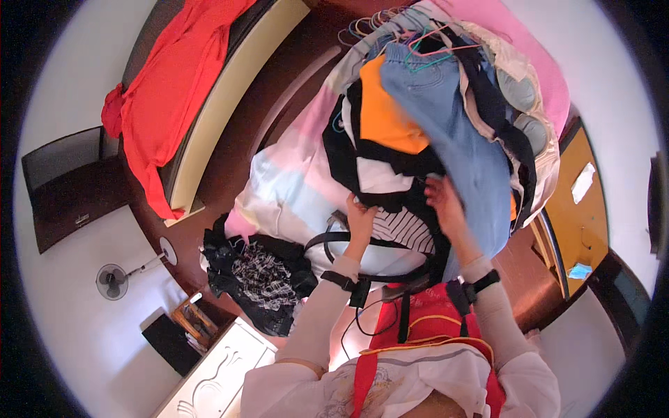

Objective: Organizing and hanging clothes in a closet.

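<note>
A heap of clothes lies before me on a pastel bedspread (287, 167). My left hand (359, 211) pinches the edge of a black garment (339, 157) in the heap. Close to its right, my right hand (443, 201) has its fingers spread beside blue denim jeans (460, 120); whether it touches cloth I cannot tell. An orange garment (384, 115) lies over black and white ones. Below the hands are a black-and-white striped garment (405, 227) and a black strap (334, 236). Pink and green clothes hangers (426, 52) rest on the jeans.
A black garment pile with plaid cloth (264, 271) lies at the bed's lower left. Beige bras (530, 117) lie at the heap's right side. Red cloth (172, 89) drapes over furniture at the upper left. A white cabinet (225, 371) stands lower left, a wooden desk (580, 193) at right.
</note>
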A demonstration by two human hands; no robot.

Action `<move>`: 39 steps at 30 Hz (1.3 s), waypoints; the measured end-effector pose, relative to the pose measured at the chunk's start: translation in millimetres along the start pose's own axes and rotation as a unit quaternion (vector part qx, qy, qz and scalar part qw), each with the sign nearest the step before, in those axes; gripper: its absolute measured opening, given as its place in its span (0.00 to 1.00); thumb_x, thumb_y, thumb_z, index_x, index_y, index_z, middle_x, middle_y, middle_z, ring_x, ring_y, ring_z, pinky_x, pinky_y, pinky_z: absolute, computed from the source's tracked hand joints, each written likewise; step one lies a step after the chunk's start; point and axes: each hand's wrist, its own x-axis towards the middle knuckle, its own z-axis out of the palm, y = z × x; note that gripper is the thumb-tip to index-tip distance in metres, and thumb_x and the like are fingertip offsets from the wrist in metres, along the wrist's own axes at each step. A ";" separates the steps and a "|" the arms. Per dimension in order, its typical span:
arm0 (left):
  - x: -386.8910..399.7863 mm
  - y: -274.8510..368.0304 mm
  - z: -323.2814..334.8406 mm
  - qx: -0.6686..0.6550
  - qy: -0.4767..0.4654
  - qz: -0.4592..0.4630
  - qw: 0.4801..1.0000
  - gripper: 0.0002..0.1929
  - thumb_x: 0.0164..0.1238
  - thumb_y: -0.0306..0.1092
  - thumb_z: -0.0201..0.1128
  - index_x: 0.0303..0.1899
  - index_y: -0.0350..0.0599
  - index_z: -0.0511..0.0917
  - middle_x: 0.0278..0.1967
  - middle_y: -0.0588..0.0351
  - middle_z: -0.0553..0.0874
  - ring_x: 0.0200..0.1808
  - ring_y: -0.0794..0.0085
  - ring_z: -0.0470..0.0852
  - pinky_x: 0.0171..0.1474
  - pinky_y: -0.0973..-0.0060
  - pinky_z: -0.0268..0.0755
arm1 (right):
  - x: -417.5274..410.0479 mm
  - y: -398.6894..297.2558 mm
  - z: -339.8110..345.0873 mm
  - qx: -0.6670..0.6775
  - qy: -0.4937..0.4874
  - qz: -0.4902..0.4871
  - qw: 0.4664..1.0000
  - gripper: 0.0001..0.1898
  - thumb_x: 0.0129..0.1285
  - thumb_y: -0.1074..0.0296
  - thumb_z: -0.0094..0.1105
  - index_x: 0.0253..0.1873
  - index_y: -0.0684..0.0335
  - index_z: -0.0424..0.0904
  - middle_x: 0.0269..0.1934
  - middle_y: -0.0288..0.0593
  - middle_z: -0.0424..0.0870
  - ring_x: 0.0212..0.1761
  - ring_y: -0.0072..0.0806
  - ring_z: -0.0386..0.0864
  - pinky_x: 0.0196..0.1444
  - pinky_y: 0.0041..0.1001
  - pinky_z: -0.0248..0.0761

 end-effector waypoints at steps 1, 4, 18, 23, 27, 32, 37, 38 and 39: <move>-2.5 11.0 4.3 -0.046 -0.018 -0.040 0.998 0.35 0.44 0.28 0.65 0.55 0.32 0.56 0.27 0.56 0.74 0.31 0.72 0.74 0.37 0.77 0.68 | 5.8 -8.5 -2.7 0.030 0.010 0.018 0.999 0.24 0.64 0.48 0.42 0.54 0.63 0.67 0.51 0.42 0.72 0.49 0.26 0.70 0.48 0.26 0.61; -7.6 20.1 12.0 -0.113 -0.042 -0.143 0.982 0.29 0.47 0.29 0.64 0.52 0.33 0.61 0.29 0.56 0.76 0.32 0.74 0.74 0.37 0.79 0.67 | 2.8 -26.9 -1.9 -0.012 0.035 0.021 0.999 0.29 0.62 0.44 0.42 0.57 0.63 0.65 0.56 0.44 0.69 0.58 0.30 0.64 0.58 0.31 0.52; 21.8 114.2 47.9 -0.098 -0.262 0.162 0.946 0.40 0.51 0.21 0.54 0.66 0.54 0.46 0.62 0.45 0.59 0.42 0.70 0.73 0.47 0.77 0.67 | 9.3 -2.5 25.3 -0.729 -0.004 -0.212 0.650 0.39 0.43 0.67 0.65 0.59 0.70 0.53 0.54 0.58 0.65 0.59 0.48 0.61 0.60 0.38 0.54; 12.9 49.1 31.2 0.202 0.057 0.259 0.943 0.37 0.48 0.19 0.53 0.64 0.39 0.48 0.58 0.43 0.64 0.55 0.54 0.67 0.57 0.64 0.57 | 33.0 10.6 5.1 -0.718 0.008 -0.126 0.684 0.26 0.48 0.64 0.59 0.52 0.71 0.65 0.50 0.62 0.67 0.55 0.53 0.63 0.57 0.39 0.58; 11.3 -3.6 20.7 0.194 0.173 0.072 0.963 0.35 0.46 0.24 0.53 0.61 0.37 0.53 0.57 0.37 0.64 0.58 0.51 0.63 0.59 0.53 0.49 | 40.1 15.6 -9.8 -0.641 -0.001 -0.137 0.755 0.20 0.52 0.64 0.54 0.48 0.70 0.69 0.47 0.60 0.71 0.51 0.51 0.68 0.54 0.38 0.61; 27.0 3.1 15.4 0.216 0.002 0.039 0.976 0.25 0.44 0.31 0.59 0.48 0.35 0.67 0.45 0.41 0.75 0.47 0.51 0.73 0.48 0.60 0.62 | 32.6 -0.7 7.6 -0.619 0.031 -0.089 0.780 0.17 0.52 0.63 0.52 0.44 0.67 0.70 0.39 0.55 0.76 0.44 0.47 0.73 0.48 0.34 0.65; -19.6 70.2 -8.0 0.018 -0.287 -0.054 0.956 0.25 0.46 0.37 0.64 0.47 0.36 0.72 0.40 0.51 0.79 0.41 0.70 0.76 0.46 0.75 0.66 | 27.4 -25.3 -6.4 -0.622 0.053 -0.071 0.778 0.16 0.51 0.62 0.52 0.42 0.67 0.70 0.37 0.54 0.76 0.42 0.45 0.74 0.46 0.34 0.65; -43.4 79.3 -28.7 -0.095 -0.291 -0.021 0.952 0.26 0.46 0.37 0.65 0.49 0.35 0.71 0.40 0.54 0.79 0.41 0.74 0.74 0.48 0.77 0.65 | 24.7 -29.6 -7.4 -0.631 0.062 -0.094 0.768 0.16 0.51 0.61 0.53 0.42 0.67 0.71 0.38 0.53 0.76 0.42 0.44 0.74 0.46 0.34 0.65; -63.5 91.5 -53.1 -0.080 -0.335 -0.006 0.939 0.26 0.46 0.36 0.65 0.48 0.35 0.71 0.40 0.54 0.79 0.42 0.74 0.74 0.49 0.77 0.65 | 27.2 -29.3 -14.0 -0.629 0.071 -0.098 0.768 0.16 0.51 0.61 0.53 0.42 0.67 0.71 0.38 0.53 0.76 0.42 0.44 0.74 0.46 0.34 0.65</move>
